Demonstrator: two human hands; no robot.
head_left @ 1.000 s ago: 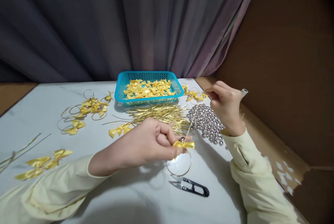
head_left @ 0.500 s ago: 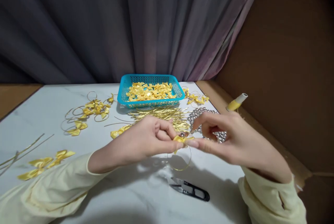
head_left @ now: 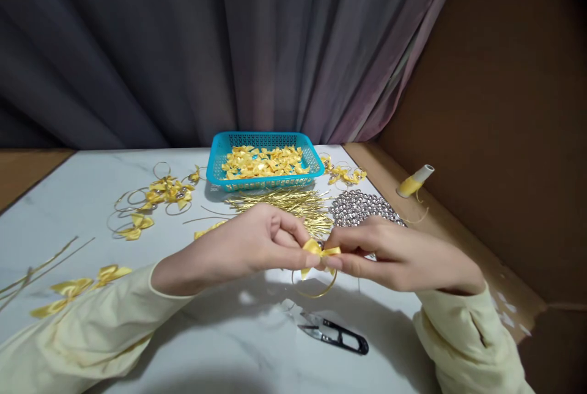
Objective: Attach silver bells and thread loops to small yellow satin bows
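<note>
Both hands meet over the middle of the table, pinching one yellow ribbon bow [head_left: 313,248] between thumbs and fingers. My left hand [head_left: 257,241] is closed on the bow's left side, and my right hand [head_left: 385,253] is closed at its right side. A loop of gold wire [head_left: 316,293] hangs below the bow. Part of a silver bead shows just behind the bow, mostly covered by fingers. Nearer to me, below the hands, lies a pair of black-handled thread snips [head_left: 337,334].
Behind the hands are a pile of gold wire pieces [head_left: 293,201], silver beads [head_left: 362,205] and a blue basket [head_left: 266,183] of yellow bows. Wire loops with bows [head_left: 167,192] lie left; loose bows [head_left: 73,287] sit by my left sleeve. A yellow-and-white tube [head_left: 415,181] stands right.
My right hand has come down and inward, its index finger closing onto the bow. The bow now faces up more, with its loops showing. My left hand has barely moved.
</note>
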